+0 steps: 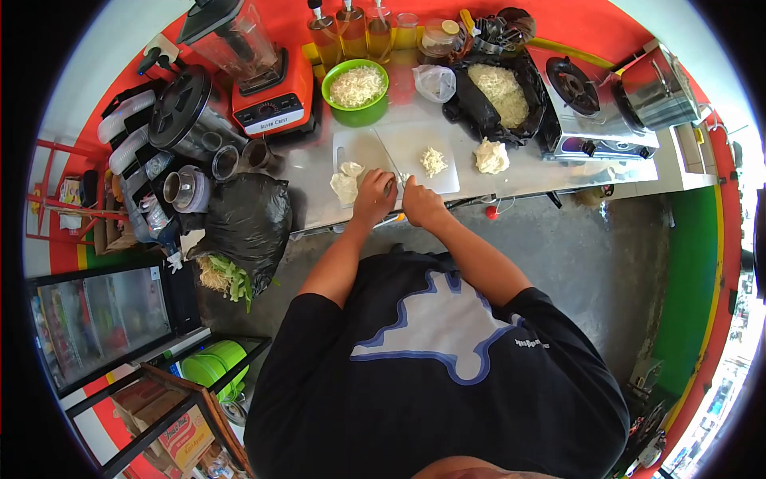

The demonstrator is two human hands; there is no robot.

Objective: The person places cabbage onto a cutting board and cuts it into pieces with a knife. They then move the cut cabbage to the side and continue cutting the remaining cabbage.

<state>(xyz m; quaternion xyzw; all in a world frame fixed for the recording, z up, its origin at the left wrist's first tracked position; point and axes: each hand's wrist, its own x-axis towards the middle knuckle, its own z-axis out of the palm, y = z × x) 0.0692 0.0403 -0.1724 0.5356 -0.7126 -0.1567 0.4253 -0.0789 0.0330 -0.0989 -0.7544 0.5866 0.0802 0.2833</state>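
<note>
My right hand (423, 203) is closed around the handle of a knife (386, 147), its thin blade pointing away across the white cutting board (363, 144). Close beside it, my left hand (375, 197) has its fingers bent down on the board, pressing a pale piece (404, 179) that shows only in part near the blade. Left of that hand lies a ruffled, cream-coloured piece (345, 184) resembling oyster mushroom. A small heap of pale shreds (433, 162) sits on the board's right side. Off the board to the right rests another cream-coloured clump (491, 156).
Behind the board stand a green bowl (357, 116) of pale shreds and a black bag (467, 108) holding more. A gas stove (598, 120) with a pot (658, 88) is at right. On the left are a red blender (271, 104) and a full black plastic bag (243, 219).
</note>
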